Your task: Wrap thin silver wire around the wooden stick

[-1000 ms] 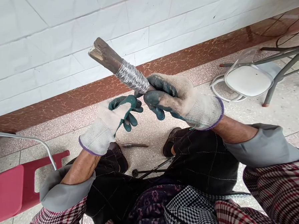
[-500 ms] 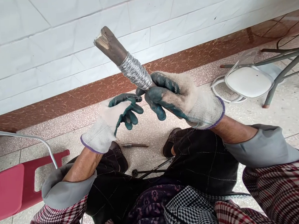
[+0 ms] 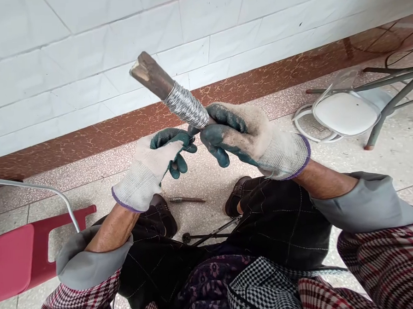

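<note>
My right hand (image 3: 242, 136), in a pale knit glove with dark green coated fingers, is closed round the lower end of a wooden stick (image 3: 154, 74). The stick tilts up to the left, and its top end is rough. Silvery wire (image 3: 186, 105) is wound thickly round its middle, just above my fingers. My left hand (image 3: 165, 154), gloved the same way, pinches a thin strand of wire between thumb and forefinger, close beside my right fingertips. The strand is so fine that its path is hard to follow. Both hands are raised over my knees.
A shorter stick (image 3: 188, 199) with some wire on it lies on the speckled floor between my shoes. On the left stands a red plastic seat (image 3: 14, 259) with a metal rail. At right are a white round seat (image 3: 346, 114) and metal legs (image 3: 384, 117). A tiled wall (image 3: 100, 49) rises ahead.
The stick's top has dipped slightly, with the right hand still gripping it. My left fingers have drawn closer together on the thin wire, whose small loop showed more plainly before.
</note>
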`<state>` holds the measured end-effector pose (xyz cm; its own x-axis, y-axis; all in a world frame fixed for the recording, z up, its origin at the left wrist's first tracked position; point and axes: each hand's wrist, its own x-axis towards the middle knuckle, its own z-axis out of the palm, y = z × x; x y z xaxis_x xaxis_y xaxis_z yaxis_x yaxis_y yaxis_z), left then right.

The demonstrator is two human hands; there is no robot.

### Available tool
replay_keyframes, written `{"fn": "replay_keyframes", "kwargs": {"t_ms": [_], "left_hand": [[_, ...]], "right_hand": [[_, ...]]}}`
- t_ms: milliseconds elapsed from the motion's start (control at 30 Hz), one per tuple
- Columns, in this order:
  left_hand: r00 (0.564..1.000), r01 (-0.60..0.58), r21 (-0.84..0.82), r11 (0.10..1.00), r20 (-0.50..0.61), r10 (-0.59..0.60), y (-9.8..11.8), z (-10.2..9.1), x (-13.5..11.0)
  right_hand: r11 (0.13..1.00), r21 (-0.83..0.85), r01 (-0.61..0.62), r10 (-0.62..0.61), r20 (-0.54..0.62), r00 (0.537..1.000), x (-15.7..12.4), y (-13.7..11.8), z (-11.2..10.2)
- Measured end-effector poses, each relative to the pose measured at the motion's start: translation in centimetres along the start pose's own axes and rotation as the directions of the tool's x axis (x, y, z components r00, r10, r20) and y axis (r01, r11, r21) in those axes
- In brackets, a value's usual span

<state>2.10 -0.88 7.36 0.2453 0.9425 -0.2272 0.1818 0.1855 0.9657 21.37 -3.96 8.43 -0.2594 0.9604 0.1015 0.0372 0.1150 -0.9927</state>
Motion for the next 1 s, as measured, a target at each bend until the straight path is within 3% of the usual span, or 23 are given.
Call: {"fn": "replay_keyframes", "kwargs": {"t_ms": [167,400,633,833,1000], "left_hand": [[0.999,-0.040,-0.025,0.999,0.009,0.040,0.1,0.0,-0.3],[0.984,-0.168,-0.080,0.982,0.043,0.172,-0.5,-0.5,-0.1],[0.941,-0.338,-0.060,0.939,-0.007,0.338,-0.9,-0.8,-0.1],[0.894,-0.434,0.081,0.897,-0.084,0.440,0.1,-1.2,-0.6],[0.933,-0.354,-0.158,0.922,0.001,0.359,-0.2,-0.8,-0.3]], "right_hand": [[0.990,0.137,0.038,-0.037,-0.010,0.999,0.1,0.1,0.2],[0.964,0.259,-0.060,0.088,-0.098,0.991,0.1,0.3,0.4],[0.916,0.385,-0.113,0.143,-0.050,0.989,0.1,0.4,0.4],[0.823,0.556,-0.112,0.115,0.029,0.993,0.4,0.5,0.6],[0.788,0.591,-0.170,0.177,0.047,0.983,0.8,0.3,0.1]]}}
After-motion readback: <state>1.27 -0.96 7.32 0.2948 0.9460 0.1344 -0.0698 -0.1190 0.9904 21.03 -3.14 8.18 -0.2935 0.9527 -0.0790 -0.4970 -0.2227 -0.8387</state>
